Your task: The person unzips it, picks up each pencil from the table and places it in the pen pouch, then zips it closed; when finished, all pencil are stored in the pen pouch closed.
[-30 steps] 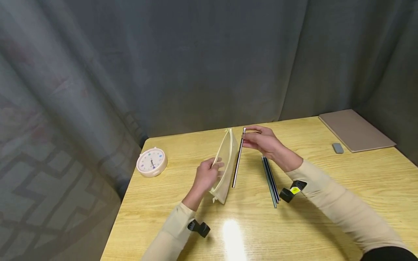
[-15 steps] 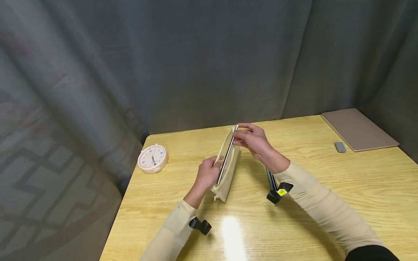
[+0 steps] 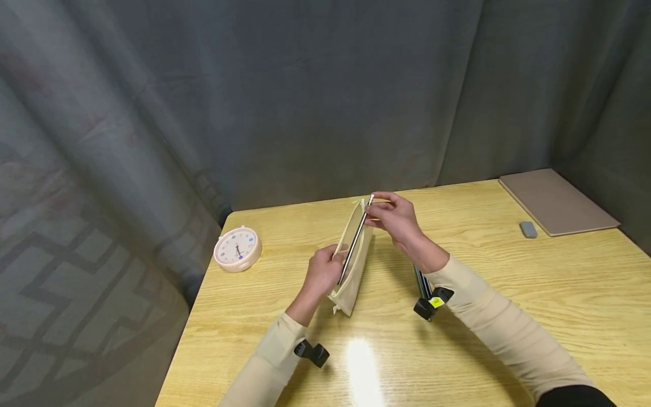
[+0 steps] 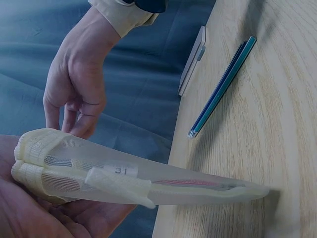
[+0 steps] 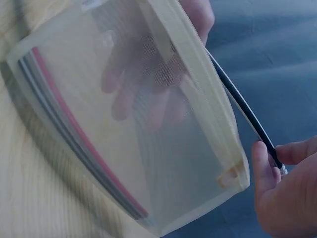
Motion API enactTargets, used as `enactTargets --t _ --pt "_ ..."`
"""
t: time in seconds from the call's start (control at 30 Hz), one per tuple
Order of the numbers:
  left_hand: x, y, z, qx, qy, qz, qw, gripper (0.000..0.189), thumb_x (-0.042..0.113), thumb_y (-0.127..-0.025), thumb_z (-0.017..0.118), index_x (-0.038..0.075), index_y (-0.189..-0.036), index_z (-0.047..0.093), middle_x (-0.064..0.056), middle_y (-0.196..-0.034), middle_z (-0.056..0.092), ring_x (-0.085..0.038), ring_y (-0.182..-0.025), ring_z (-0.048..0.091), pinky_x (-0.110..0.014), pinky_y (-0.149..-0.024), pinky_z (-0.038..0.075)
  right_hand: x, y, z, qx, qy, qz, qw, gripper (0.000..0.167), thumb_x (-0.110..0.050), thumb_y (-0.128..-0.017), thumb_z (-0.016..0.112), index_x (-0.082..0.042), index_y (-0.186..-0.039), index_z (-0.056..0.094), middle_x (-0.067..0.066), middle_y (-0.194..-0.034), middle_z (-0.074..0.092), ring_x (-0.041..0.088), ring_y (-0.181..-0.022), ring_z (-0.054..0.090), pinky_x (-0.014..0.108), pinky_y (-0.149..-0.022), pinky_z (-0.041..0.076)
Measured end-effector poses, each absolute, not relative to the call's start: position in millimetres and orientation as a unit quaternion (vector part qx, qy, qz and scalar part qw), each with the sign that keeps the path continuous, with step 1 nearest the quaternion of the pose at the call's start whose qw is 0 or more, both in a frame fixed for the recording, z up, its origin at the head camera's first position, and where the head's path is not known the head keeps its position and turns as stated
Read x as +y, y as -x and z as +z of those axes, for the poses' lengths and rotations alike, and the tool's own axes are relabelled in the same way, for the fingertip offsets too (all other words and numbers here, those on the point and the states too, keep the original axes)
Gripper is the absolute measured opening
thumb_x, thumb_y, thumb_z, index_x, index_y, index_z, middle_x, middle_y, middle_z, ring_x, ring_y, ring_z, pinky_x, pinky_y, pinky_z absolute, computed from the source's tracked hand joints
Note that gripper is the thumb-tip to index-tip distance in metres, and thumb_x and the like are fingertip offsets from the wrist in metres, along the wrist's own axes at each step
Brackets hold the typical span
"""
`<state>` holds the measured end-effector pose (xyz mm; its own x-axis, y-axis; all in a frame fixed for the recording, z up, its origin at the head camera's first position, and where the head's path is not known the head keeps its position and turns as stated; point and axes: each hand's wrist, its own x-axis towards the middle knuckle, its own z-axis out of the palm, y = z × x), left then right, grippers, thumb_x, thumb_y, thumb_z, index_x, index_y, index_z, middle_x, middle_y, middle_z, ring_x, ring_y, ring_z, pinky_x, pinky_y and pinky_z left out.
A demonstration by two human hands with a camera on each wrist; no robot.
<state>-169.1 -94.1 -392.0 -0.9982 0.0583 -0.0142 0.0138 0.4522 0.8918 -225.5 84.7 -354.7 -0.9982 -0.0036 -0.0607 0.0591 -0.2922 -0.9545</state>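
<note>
My left hand (image 3: pixel 324 272) grips the edge of a cream, see-through mesh zip pouch (image 3: pixel 354 288), holding it upright with its mouth open. Between the right hand's (image 3: pixel 399 221) thumb and fingers is one end of a dark pencil (image 3: pixel 354 249) with a silvery tip. This pencil slants across the pouch's mouth, its lower end at the opening near the left hand. Through the mesh in the right wrist view, several slim pencils (image 5: pixel 86 134), one of them red, lie along the bottom. More pencils (image 4: pixel 223 87) lie on the table, partly hidden under the right wrist in the head view.
A round pink clock (image 3: pixel 238 249) lies at the table's left. Toward the back right are a grey eraser-like block (image 3: pixel 528 229) and a brown notebook (image 3: pixel 559 202). A grey curtain (image 3: pixel 330 113) hangs behind the wooden table (image 3: pixel 488 249).
My right hand has moved left with the pencil, from beside the pouch to over its mouth. Over the last half second it has barely shifted. The left hand stays nearly still.
</note>
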Motion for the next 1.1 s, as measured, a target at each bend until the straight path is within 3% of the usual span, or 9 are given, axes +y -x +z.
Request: enactTargets --t 0.27,0.7,0.93,1.1 --pt "-92 168 -392 0.853 -0.032 0.521 0.009 0.031 0.006 -0.101 0.054 -0.005 -0.123 0.072 -0.019 -0.107 0.077 -0.016 -0.079 0.069 -0.025 -0.069 0.054 81 223 -360 0.621 -0.028 -0.783 0.010 0.046 0.011 -0.095 0.063 0.012 -0.139 0.051 -0.001 -0.085 0.063 0.005 -0.066 0.069 0.019 -0.067 0.061" --pt "-91 168 -390 0.858 -0.034 0.513 -0.001 0.029 0.009 -0.101 0.056 -0.003 -0.120 0.074 -0.017 -0.109 0.076 -0.019 -0.085 0.068 -0.029 -0.074 0.055 76 218 -358 0.642 -0.002 -0.766 -0.014 0.043 0.010 -0.094 0.063 0.012 -0.136 0.055 0.009 -0.094 0.066 0.003 -0.067 0.068 0.020 -0.068 0.061" --pt "-90 167 -388 0.812 -0.012 0.580 0.061 0.035 0.005 -0.105 0.047 -0.007 -0.132 0.065 -0.022 -0.117 0.074 -0.026 -0.088 0.075 -0.031 -0.071 0.063 80 216 -359 0.645 -0.001 -0.764 -0.006 0.038 0.006 -0.096 0.062 0.016 -0.133 0.058 0.002 -0.088 0.064 0.004 -0.070 0.067 0.019 -0.072 0.061" --pt "-92 168 -388 0.808 -0.005 0.585 0.072 0.036 0.005 -0.105 0.045 -0.006 -0.135 0.063 -0.022 -0.122 0.072 -0.029 -0.093 0.075 -0.034 -0.075 0.064 92 216 -360 0.651 -0.004 -0.759 0.012 0.037 -0.001 -0.101 0.059 0.016 -0.133 0.056 0.002 -0.092 0.065 0.005 -0.073 0.068 0.019 -0.073 0.061"
